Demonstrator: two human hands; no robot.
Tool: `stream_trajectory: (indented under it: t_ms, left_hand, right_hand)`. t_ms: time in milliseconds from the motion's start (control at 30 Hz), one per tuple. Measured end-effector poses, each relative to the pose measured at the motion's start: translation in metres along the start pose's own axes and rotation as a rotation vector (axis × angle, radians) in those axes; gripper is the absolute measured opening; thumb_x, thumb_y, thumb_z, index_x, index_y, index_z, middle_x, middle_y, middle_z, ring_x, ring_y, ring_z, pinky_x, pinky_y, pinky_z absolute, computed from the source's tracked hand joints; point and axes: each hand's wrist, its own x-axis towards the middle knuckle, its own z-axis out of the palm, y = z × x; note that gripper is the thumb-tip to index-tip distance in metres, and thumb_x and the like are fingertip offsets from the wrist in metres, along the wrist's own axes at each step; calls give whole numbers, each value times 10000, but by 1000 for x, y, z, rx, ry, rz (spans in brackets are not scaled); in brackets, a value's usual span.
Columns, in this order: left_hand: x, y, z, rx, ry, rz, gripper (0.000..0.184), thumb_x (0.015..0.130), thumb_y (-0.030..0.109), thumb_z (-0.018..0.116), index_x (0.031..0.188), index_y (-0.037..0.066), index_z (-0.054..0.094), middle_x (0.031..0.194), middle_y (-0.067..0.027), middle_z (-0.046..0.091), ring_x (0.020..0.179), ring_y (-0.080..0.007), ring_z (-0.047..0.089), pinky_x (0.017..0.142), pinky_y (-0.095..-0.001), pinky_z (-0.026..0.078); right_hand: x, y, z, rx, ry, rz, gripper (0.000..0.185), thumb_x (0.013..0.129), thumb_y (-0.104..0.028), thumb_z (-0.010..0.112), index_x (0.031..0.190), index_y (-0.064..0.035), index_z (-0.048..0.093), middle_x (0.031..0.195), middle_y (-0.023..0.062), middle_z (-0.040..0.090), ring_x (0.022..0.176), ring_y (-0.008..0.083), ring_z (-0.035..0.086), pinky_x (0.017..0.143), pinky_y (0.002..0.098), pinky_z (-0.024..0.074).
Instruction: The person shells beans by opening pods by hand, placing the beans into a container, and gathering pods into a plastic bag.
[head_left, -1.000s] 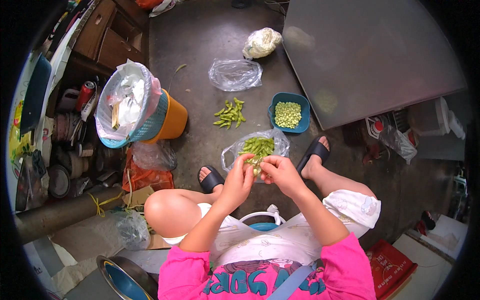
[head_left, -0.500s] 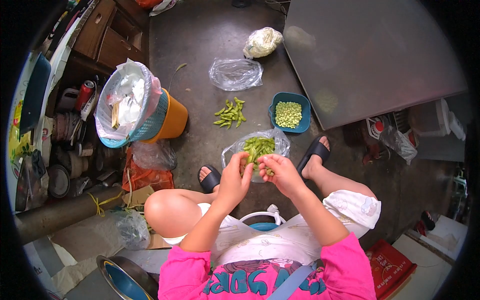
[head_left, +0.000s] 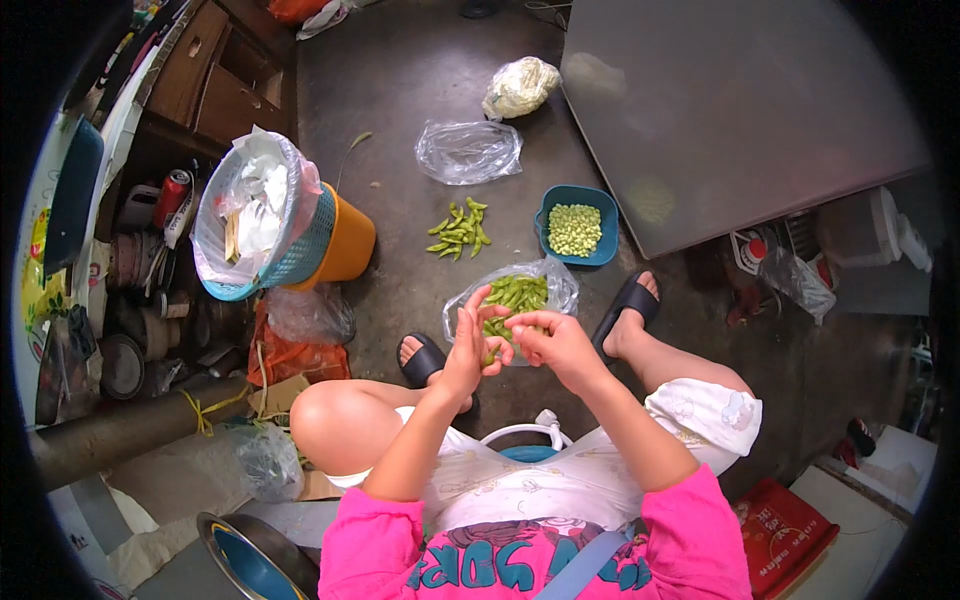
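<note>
Floor (head_left: 380, 90) carries the clear bag (head_left: 567, 285) of green pods (head_left: 520, 291); above its near edge, left hand (head_left: 470, 345) has just extended some fingers, right hand's (head_left: 545, 338) stay narrow, can't tell what either grips, so pod handling looks mid-regrip.

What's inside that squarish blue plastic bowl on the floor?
The squarish blue plastic bowl holds pale green shelled beans; whatever lies beneath their top layer is covered.

Dark floor (head_left: 400, 85) — softly shiny, brown wooden cabinet (head_left: 228, 108)
</note>
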Motion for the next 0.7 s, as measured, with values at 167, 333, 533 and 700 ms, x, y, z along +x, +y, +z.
stream_trajectory:
  t_ms: [167, 333, 533, 700]
  left_hand:
    - [-2, -5, 0, 49, -16, 11, 672, 843, 609, 219, 1331, 150, 173, 1115, -75, 330, 662, -135, 470, 436, -169, 304]
    - [-7, 2, -3, -148, -78, -59, 589, 872, 541, 273, 1279, 116, 281, 1130, -81, 377, 771, -148, 516, 488, -206, 374]
    - [-1, 3, -6, 362, 12, 396, 305, 816, 29, 460, 1112, 59, 522, 1119, -93, 479, 882, -149, 521, 664, -220, 425]
    - [-6, 7, 5, 537, -25, 485, 276, 775, -20, 521, 1044, 22, 566, 1093, -101, 503, 956, -141, 492, 750, -221, 408]
  right_hand:
    - [0, 10, 5, -442, -47, -195, 208, 788, -100, 579, 952, 29, 595, 738, 35, 608, 672, 73, 564, 583, 215, 442]
    - [1, 5, 5, -175, -94, -41, 140, 811, -95, 557, 889, 18, 582, 703, 0, 574, 646, 73, 548, 568, 209, 438]
    - [2, -2, -7, 574, -140, 181, 107, 823, -139, 564, 887, -55, 552, 727, -15, 518, 589, 44, 454, 492, 172, 373]
    - [1, 4, -3, 617, -147, 196, 109, 829, -141, 556, 895, -56, 551, 740, -11, 520, 585, 52, 452, 494, 172, 369]
